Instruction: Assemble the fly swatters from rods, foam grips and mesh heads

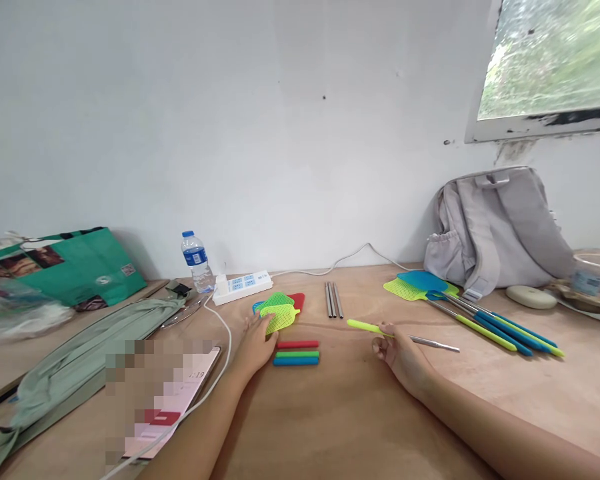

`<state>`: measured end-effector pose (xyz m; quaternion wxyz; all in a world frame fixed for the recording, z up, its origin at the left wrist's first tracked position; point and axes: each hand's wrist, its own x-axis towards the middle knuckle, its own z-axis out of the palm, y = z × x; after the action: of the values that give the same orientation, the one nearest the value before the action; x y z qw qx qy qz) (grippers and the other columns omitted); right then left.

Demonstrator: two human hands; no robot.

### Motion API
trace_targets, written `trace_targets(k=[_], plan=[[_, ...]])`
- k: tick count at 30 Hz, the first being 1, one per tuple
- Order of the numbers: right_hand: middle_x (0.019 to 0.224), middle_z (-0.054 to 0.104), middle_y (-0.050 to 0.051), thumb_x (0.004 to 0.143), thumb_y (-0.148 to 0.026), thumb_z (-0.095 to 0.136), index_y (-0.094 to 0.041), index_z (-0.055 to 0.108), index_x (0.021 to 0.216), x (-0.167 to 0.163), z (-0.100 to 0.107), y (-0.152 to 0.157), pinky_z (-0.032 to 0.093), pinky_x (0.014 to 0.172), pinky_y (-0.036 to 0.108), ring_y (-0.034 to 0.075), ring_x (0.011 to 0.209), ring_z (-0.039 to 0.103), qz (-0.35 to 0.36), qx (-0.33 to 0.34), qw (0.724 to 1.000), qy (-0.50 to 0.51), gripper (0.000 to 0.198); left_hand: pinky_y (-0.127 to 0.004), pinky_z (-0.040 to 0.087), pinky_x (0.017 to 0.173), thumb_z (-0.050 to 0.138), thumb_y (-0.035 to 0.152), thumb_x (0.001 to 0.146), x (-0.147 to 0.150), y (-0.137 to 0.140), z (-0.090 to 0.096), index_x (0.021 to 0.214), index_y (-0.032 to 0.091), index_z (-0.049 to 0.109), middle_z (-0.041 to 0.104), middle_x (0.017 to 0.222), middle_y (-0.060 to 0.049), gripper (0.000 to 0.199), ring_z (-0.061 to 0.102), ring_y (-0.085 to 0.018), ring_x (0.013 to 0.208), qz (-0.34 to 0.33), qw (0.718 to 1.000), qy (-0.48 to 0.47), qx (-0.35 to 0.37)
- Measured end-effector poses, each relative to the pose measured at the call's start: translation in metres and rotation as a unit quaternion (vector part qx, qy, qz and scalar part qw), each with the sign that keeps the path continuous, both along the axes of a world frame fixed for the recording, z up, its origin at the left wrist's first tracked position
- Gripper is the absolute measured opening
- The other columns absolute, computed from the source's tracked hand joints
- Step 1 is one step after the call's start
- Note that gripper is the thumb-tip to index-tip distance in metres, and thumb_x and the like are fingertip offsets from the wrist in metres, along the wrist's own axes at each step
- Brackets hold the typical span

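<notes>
My left hand (258, 341) has its fingers closed at the near edge of a yellow-green fly swatter head (281, 319), in a small pile with a green head (279, 299), a red head (297, 302) and a partly hidden blue one. In my right hand (397, 353) is a yellow-green swatter handle (363, 325) with a metal rod (436, 344) sticking out rightward. Between the hands lie a red handle (298, 345), a green handle (300, 354) and a blue handle (296, 361), side by side. Three metal rods (334, 301) rest farther back.
Several whole fly swatters (485, 321) lie at the right, before a grey backpack (495, 227). A power strip (243, 287) and water bottle (197, 261) stand near the wall. A white cable (227, 347) crosses a phone (180, 407) at the left, beside a grey-green bag (90, 347).
</notes>
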<state>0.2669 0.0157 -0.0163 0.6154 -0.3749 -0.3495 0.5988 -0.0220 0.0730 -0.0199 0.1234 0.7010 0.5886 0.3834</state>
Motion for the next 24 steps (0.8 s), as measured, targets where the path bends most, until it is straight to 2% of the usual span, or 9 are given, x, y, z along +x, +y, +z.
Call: trace_targets(k=[5, 8, 10, 12, 16, 20, 24], plan=[[0.073, 0.06, 0.002, 0.062, -0.022, 0.06, -0.02, 0.045, 0.061, 0.005, -0.006, 0.007, 0.038, 0.05, 0.026, 0.011, 0.054, 0.048, 0.011, -0.019, 0.999, 0.036, 0.015, -0.044, 0.034, 0.098, 0.047, 0.001, 0.062, -0.002, -0.002, 0.005, 0.088, 0.019, 0.058, 0.063, 0.102, -0.008, 0.033, 0.053, -0.027, 0.109, 0.025, 0.994, -0.109, 0.001], [0.07, 0.06, 0.002, 0.061, -0.02, 0.067, -0.019, 0.048, 0.064, 0.009, -0.008, 0.013, 0.038, 0.05, 0.024, 0.01, 0.053, 0.046, 0.035, -0.018, 0.999, 0.031, 0.02, -0.046, 0.039, 0.091, 0.05, 0.006, 0.065, -0.005, 0.0, 0.007, 0.078, 0.02, 0.053, 0.063, 0.085, -0.005, 0.02, 0.057, -0.027, 0.098, 0.067, 0.978, -0.199, 0.016], [0.069, 0.06, 0.001, 0.061, -0.022, 0.071, -0.018, 0.048, 0.069, 0.011, -0.009, 0.017, 0.035, 0.049, 0.023, 0.008, 0.05, 0.042, 0.042, 0.001, 0.999, 0.02, 0.025, -0.047, 0.042, 0.087, 0.054, 0.012, 0.068, -0.006, 0.002, 0.008, 0.074, 0.021, 0.048, 0.062, 0.078, -0.003, 0.012, 0.059, -0.027, 0.094, 0.095, 0.958, -0.271, 0.027], [0.069, 0.06, -0.002, 0.064, -0.028, 0.072, -0.02, 0.046, 0.075, 0.014, -0.01, 0.02, 0.032, 0.047, 0.022, 0.007, 0.048, 0.039, 0.035, 0.033, 0.999, 0.002, 0.029, -0.044, 0.046, 0.083, 0.056, 0.017, 0.071, -0.004, 0.003, 0.009, 0.075, 0.021, 0.043, 0.062, 0.078, -0.002, 0.014, 0.061, -0.024, 0.089, 0.1, 0.931, -0.351, 0.033], [0.068, 0.056, -0.005, 0.071, -0.041, 0.066, -0.023, 0.041, 0.093, 0.019, -0.009, 0.023, 0.032, 0.049, 0.022, 0.01, 0.053, 0.042, 0.026, 0.093, 0.991, -0.093, 0.038, -0.033, 0.053, 0.07, 0.054, 0.017, 0.074, 0.004, -0.001, 0.013, 0.082, 0.02, 0.044, 0.066, 0.085, -0.003, 0.012, 0.065, -0.018, 0.081, 0.04, 0.867, -0.497, 0.008], [0.067, 0.052, -0.004, 0.078, -0.047, 0.055, -0.022, 0.048, 0.099, 0.023, -0.007, 0.019, 0.038, 0.058, 0.024, 0.013, 0.063, 0.048, 0.02, 0.147, 0.957, -0.251, 0.034, -0.025, 0.054, 0.065, 0.054, 0.017, 0.076, 0.012, -0.009, 0.018, 0.085, 0.017, 0.055, 0.069, 0.086, -0.004, 0.009, 0.066, -0.017, 0.079, 0.0, 0.808, -0.588, -0.03], [0.081, 0.059, 0.001, 0.084, -0.043, 0.046, -0.022, 0.056, 0.104, 0.024, -0.008, 0.014, 0.043, 0.072, 0.029, 0.017, 0.078, 0.054, -0.013, 0.233, 0.88, -0.414, 0.031, -0.024, 0.055, 0.067, 0.057, 0.015, 0.074, 0.018, -0.014, 0.023, 0.089, 0.014, 0.061, 0.071, 0.084, -0.006, 0.015, 0.067, -0.019, 0.08, -0.018, 0.779, -0.623, -0.066]])
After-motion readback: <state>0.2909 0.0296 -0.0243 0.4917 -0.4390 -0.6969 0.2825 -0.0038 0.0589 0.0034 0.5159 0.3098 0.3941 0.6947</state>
